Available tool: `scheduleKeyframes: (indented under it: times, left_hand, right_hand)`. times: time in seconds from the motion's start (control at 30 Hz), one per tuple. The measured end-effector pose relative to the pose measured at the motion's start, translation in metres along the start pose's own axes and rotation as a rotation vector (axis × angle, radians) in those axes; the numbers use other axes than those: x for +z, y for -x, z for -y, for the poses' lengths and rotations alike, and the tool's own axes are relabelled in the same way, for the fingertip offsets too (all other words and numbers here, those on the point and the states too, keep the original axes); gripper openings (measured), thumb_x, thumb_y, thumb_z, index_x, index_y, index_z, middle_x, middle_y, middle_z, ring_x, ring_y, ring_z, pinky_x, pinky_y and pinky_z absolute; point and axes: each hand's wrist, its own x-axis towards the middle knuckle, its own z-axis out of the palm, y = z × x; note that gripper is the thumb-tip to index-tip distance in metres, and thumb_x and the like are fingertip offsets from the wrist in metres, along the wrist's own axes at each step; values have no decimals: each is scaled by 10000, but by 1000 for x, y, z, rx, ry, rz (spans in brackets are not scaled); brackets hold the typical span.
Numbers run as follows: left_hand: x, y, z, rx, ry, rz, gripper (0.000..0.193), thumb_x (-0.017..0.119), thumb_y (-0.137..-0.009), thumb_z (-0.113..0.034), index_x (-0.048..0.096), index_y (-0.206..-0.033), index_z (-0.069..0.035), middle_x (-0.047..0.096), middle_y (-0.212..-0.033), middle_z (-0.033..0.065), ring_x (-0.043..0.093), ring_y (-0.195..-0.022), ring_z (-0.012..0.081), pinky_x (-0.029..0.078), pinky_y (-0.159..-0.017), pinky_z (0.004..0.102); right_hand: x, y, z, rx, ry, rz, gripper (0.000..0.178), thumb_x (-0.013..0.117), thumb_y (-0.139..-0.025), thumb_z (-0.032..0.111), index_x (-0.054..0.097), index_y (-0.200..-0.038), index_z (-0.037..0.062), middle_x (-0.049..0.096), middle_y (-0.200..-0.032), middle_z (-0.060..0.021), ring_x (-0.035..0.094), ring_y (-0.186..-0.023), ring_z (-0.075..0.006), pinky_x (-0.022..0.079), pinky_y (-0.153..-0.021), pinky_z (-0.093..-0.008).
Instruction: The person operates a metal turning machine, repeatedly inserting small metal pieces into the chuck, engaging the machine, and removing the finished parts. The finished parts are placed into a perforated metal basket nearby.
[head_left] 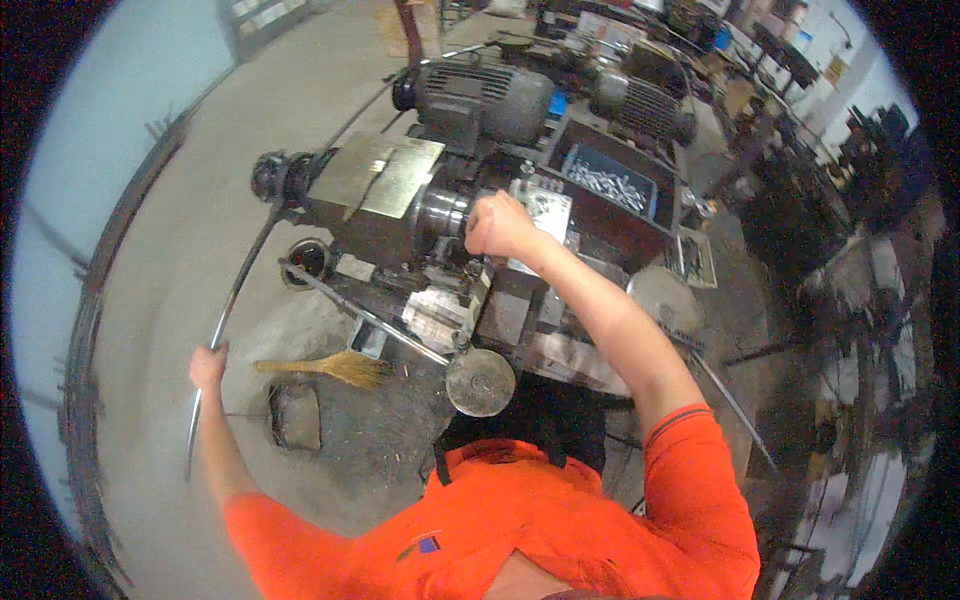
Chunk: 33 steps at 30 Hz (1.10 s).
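Out at the left, my left hand (208, 367) is wrapped round a long metal lever (240, 285) that runs up to the black shaft end of a lathe-like machine (375, 225). My right hand (498, 226) is closed in front of the machine's shiny round spindle nose (441, 213). Whatever its fingers hold, if anything, is hidden behind the hand. Below it are the machine's dark tool slide and a second metal rod (375, 318) slanting down toward a round metal plate (481, 382).
An electric motor (485, 100) stands behind the machine, another motor (645, 105) farther right. A blue tray (608, 180) holds many small metal pieces. On the floor lie a straw broom (335, 368) and a dark container (296, 415). A round seat-like disc (665, 300) is under my right arm.
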Motion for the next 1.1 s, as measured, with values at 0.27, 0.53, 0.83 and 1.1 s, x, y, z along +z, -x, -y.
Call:
scheduleKeyframes:
  times: [0.27,0.53,0.83,1.1]
  left_hand:
    - [-29,162,-75,22,99,75,422,614,-706,-384,583,-976,-60,634,-885,184,609,-876,346,482,-738,435]
    - [-40,103,-67,398,111,339,350,622,-689,-330,624,-850,-19,637,-835,184,622,-813,322,490,-708,424]
    - [-33,124,-68,181,603,331,298,629,-738,-240,604,-879,21,594,-700,76,566,-609,160,466,-582,322]
    - [5,85,-88,205,1061,535,199,619,-763,-126,558,-853,41,572,-689,99,581,-609,179,481,-552,314]
  right_hand:
    - [14,-13,15,74,141,57,226,605,-559,209,674,-659,19,629,-702,-188,629,-695,-331,516,-684,-390]
    - [-12,4,-20,-78,-62,-31,345,647,-574,275,688,-798,16,641,-749,-210,637,-697,-329,498,-649,-358]
    - [-35,71,-159,221,35,41,152,593,-598,163,560,-549,23,551,-571,-158,508,-503,-309,418,-509,-391]
    - [-52,110,-219,350,-154,-346,371,647,-574,184,679,-926,73,627,-968,-171,594,-931,-311,469,-829,-351]
